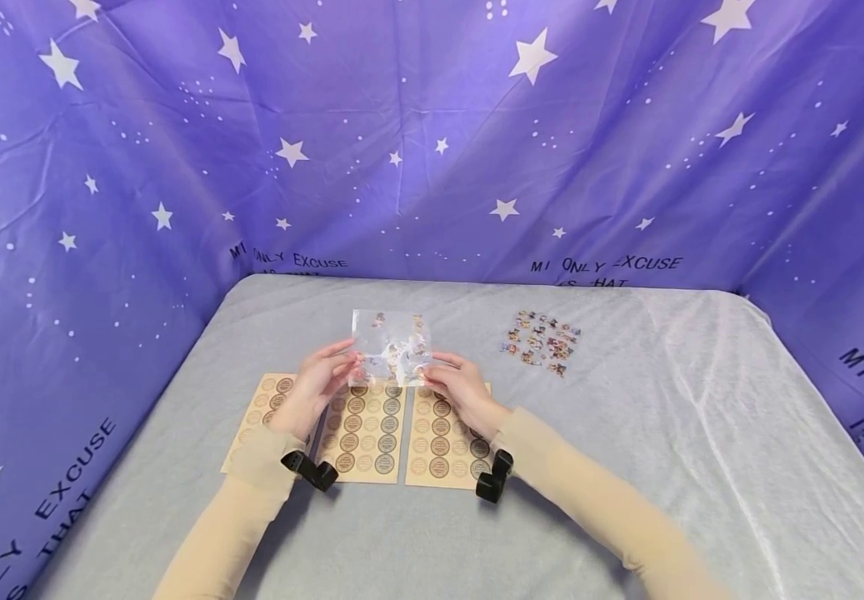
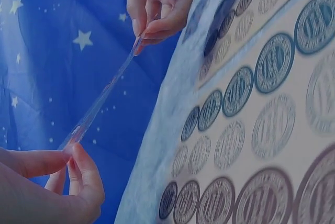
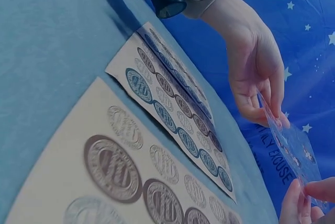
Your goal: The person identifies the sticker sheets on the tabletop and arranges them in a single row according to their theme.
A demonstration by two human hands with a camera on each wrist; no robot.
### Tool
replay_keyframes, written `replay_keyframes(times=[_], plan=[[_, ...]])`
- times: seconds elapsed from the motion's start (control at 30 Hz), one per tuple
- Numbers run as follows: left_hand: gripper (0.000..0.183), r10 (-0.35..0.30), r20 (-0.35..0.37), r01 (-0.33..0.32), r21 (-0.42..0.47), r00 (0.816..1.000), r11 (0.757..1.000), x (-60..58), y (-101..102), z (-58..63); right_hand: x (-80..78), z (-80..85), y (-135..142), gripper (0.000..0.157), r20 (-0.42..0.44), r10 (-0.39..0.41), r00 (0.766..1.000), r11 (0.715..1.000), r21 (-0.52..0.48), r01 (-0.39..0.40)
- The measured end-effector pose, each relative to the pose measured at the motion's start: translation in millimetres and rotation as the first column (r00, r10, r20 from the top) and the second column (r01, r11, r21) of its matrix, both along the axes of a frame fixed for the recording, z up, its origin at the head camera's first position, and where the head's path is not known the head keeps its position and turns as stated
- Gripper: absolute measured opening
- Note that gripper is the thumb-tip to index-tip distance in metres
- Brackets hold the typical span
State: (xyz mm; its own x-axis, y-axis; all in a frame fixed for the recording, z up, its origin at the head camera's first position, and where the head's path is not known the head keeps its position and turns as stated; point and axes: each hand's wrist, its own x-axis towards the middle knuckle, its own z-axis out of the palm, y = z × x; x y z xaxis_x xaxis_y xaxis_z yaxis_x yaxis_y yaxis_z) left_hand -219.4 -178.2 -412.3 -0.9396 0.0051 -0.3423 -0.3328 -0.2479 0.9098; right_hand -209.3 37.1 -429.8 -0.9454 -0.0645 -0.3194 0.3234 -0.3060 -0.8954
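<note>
A clear sticker sheet point(image 1: 392, 346) with small printed figures is held up between both hands, above the sheets on the table. My left hand point(image 1: 319, 379) pinches its left edge between thumb and fingers. On the opposite edge, my right hand point(image 1: 465, 390) pinches it the same way. Seen nearly edge-on in the left wrist view, the clear sheet point(image 2: 107, 90) stretches taut from one hand to the other. Beneath the hands lie three tan sheets of round seal stickers point(image 1: 362, 437), partly covered by the hands and wrists.
A group of small colourful figure stickers point(image 1: 542, 342) lies to the right on the grey cloth-covered table point(image 1: 626, 433). Purple star-printed curtains point(image 1: 417, 133) stand behind the table and along both sides. A black wrist camera point(image 1: 495, 477) is strapped to each forearm.
</note>
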Motion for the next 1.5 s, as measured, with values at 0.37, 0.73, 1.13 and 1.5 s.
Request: replay_keyframes(times=[0.37,0.73,1.13,1.5], plan=[[0.047,-0.026,-0.013,0.026,0.003,1.0,1.0,11.1,22.9,0.6,14.5,3.2,29.2,0.045,0.014,0.03,0.999,1.0,-0.006,-0.03],[0.047,-0.05,0.002,0.05,0.047,0.999,0.998,20.3,47.2,-1.4,27.8,4.4,60.9,0.05,0.015,0.049,0.999,0.998,-0.028,-0.049],[0.046,-0.1,-0.004,0.1,0.093,0.995,0.991,24.0,76.3,-5.0,40.7,5.7,92.8,0.051,-0.009,0.058,0.998,0.998,-0.017,-0.058],[0.042,-0.139,-0.004,0.139,0.084,0.99,0.987,26.7,103.3,-12.0,52.2,5.5,123.8,0.056,-0.003,0.086,0.996,0.996,0.005,-0.086]])
